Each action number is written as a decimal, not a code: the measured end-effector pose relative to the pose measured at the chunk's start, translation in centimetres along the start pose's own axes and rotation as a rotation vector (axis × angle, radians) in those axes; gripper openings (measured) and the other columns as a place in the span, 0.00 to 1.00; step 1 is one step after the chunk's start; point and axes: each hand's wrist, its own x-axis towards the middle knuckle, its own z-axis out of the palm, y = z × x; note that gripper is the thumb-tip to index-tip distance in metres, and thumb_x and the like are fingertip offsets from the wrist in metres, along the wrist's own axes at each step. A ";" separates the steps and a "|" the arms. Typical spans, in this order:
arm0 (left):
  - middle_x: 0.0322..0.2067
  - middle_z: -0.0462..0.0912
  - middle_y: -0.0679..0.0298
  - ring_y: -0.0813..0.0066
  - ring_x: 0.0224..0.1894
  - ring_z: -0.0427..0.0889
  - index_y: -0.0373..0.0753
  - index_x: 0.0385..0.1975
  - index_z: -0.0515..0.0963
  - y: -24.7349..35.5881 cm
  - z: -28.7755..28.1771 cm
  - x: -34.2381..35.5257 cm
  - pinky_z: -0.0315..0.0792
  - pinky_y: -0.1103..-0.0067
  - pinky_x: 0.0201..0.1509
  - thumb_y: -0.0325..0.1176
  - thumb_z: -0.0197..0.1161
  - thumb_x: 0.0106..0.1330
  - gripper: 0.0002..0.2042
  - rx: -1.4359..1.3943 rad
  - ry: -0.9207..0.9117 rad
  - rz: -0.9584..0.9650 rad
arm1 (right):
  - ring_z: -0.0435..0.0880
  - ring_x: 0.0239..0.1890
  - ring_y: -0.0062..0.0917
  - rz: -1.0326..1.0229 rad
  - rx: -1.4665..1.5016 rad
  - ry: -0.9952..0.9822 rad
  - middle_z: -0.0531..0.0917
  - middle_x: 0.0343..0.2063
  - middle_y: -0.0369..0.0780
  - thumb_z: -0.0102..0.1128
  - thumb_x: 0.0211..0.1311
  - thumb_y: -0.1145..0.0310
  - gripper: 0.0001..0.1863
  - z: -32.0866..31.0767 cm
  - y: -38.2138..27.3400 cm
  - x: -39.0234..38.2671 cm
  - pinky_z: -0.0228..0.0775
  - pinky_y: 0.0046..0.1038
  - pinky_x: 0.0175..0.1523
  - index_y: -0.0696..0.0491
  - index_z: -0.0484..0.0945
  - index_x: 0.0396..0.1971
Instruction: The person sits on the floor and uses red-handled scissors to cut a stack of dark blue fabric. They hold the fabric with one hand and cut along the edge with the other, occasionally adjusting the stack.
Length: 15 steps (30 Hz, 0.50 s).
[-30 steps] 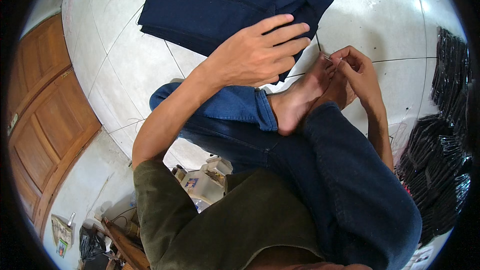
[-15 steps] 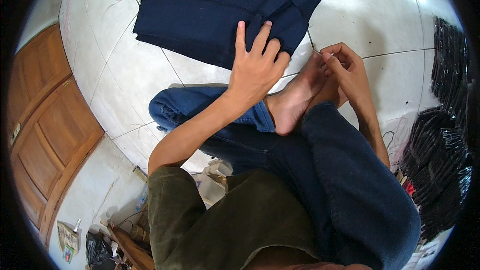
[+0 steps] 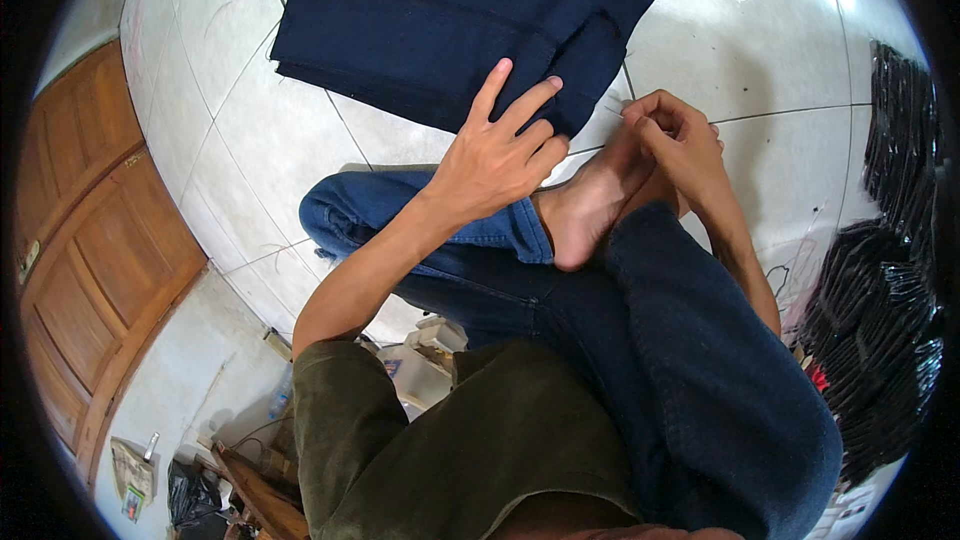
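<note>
A dark navy piece of folded cloth point(image 3: 430, 30), with seams and layered edges, lies flat on the floor in front of me. My left hand point(image 3: 490, 155) rests at its near right edge. The index and middle fingers are stretched apart on the fabric, the others bent; the thumb is hidden. To the right of the cloth, just above my bare foot point(image 3: 585, 205), my right hand point(image 3: 682, 140) is closed in a pinch. A thin, needle-like thing point(image 3: 614, 109) sticks out from its fingertips toward the cloth, too fine to make out fully.
I sit cross-legged in blue jeans point(image 3: 720, 370) on white floor tiles point(image 3: 240, 130). Stacked black plastic-wrapped bundles point(image 3: 875, 310) line the right side. A wooden door point(image 3: 100, 270) stands at the left. Lower left are a black bag point(image 3: 193, 493) and clutter.
My left hand has slid slightly nearer me along the cloth, its fingers more spread. The right hand has shifted a little left, still pinched. The cloth's right part has shifted and lies flatter.
</note>
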 end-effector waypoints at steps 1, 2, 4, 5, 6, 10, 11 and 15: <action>0.33 0.78 0.64 0.60 0.66 0.74 0.44 0.37 0.85 0.3 0.4 0.0 0.51 0.39 0.77 0.33 0.72 0.46 0.15 0.009 0.019 -0.023 | 0.75 0.28 0.12 -0.011 -0.016 -0.009 0.83 0.26 0.31 0.61 0.69 0.67 0.09 0.1 0.1 0.1 0.66 0.18 0.37 0.58 0.84 0.40; 0.32 0.77 0.64 0.61 0.65 0.74 0.44 0.41 0.87 0.4 0.6 0.0 0.52 0.40 0.77 0.32 0.72 0.46 0.18 0.018 0.038 -0.046 | 0.74 0.28 0.11 -0.003 -0.007 -0.004 0.82 0.26 0.31 0.61 0.69 0.67 0.10 0.2 -0.1 0.1 0.66 0.18 0.36 0.58 0.84 0.40; 0.31 0.76 0.64 0.61 0.63 0.75 0.43 0.48 0.86 0.5 0.8 0.1 0.52 0.40 0.77 0.32 0.71 0.46 0.23 -0.027 0.044 -0.071 | 0.74 0.27 0.11 0.013 0.015 0.008 0.82 0.25 0.31 0.61 0.68 0.67 0.10 0.5 -0.7 0.1 0.66 0.18 0.35 0.58 0.84 0.40; 0.30 0.75 0.64 0.61 0.61 0.76 0.42 0.51 0.86 0.5 0.8 0.1 0.52 0.41 0.77 0.31 0.71 0.46 0.26 -0.050 0.046 -0.081 | 0.75 0.28 0.12 0.022 -0.011 0.007 0.83 0.26 0.31 0.61 0.68 0.67 0.10 0.6 -0.9 0.2 0.67 0.18 0.36 0.58 0.84 0.39; 0.30 0.74 0.64 0.61 0.61 0.76 0.42 0.51 0.86 0.5 0.7 0.1 0.52 0.41 0.77 0.31 0.71 0.46 0.26 -0.058 0.048 -0.082 | 0.76 0.29 0.12 0.031 -0.037 0.006 0.84 0.26 0.32 0.61 0.68 0.67 0.10 0.5 -1.0 0.5 0.67 0.18 0.37 0.58 0.84 0.39; 0.29 0.73 0.65 0.62 0.60 0.76 0.42 0.51 0.86 0.4 0.2 0.5 0.52 0.41 0.77 0.31 0.71 0.46 0.26 -0.084 0.039 -0.074 | 0.81 0.33 0.14 -0.001 -0.028 -0.018 0.86 0.29 0.35 0.63 0.67 0.67 0.10 0.8 -1.9 0.7 0.70 0.17 0.42 0.58 0.84 0.39; 0.29 0.73 0.65 0.62 0.60 0.76 0.42 0.51 0.86 0.3 0.1 0.5 0.51 0.41 0.77 0.31 0.70 0.46 0.26 -0.088 0.032 -0.070 | 0.82 0.34 0.14 -0.005 -0.021 -0.033 0.87 0.30 0.35 0.63 0.67 0.67 0.10 0.8 -1.8 0.9 0.71 0.17 0.43 0.59 0.84 0.39; 0.30 0.74 0.64 0.61 0.60 0.76 0.42 0.50 0.87 0.2 0.1 0.5 0.50 0.41 0.78 0.31 0.70 0.47 0.25 -0.107 0.028 -0.070 | 0.83 0.36 0.15 0.014 -0.002 -0.084 0.87 0.31 0.37 0.63 0.66 0.68 0.10 0.7 -2.1 1.4 0.72 0.18 0.45 0.59 0.83 0.39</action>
